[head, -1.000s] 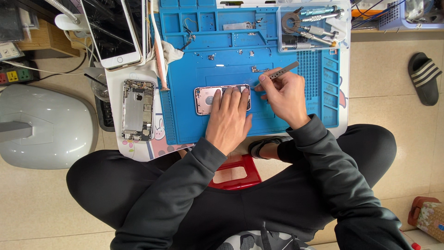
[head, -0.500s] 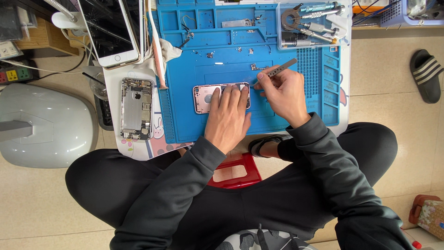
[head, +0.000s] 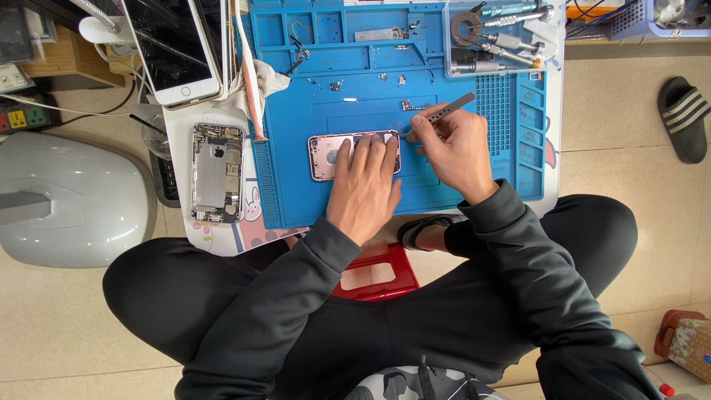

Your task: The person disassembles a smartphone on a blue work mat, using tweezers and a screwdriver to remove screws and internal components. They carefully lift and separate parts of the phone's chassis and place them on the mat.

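A rose-gold phone shell (head: 335,154) lies flat, long side running left to right, near the middle of a blue repair mat (head: 296,192), its inside facing up, with a round cutout showing towards its left end. My left hand (head: 364,187) lies palm down over the right half of the shell, fingers stretched out and close together, pressing it to the mat. My right hand (head: 452,148) sits just to the right of the shell, fingers curled and pinched around a pair of grey metal tweezers (head: 444,112); their back end sticks out far and to the right, and the tips are hidden under my fingers, so I cannot tell what they touch. Small screws and metal parts (head: 409,106) lie on the mat just beyond my hands. A clear tray of tools (head: 496,37) stands at the mat's far right corner. To the left, off the mat, a second opened phone body (head: 218,172) lies near the table edge, and a white phone with a dark screen (head: 175,50) lies farther away. Bare mat stays free near the shell on its left side.
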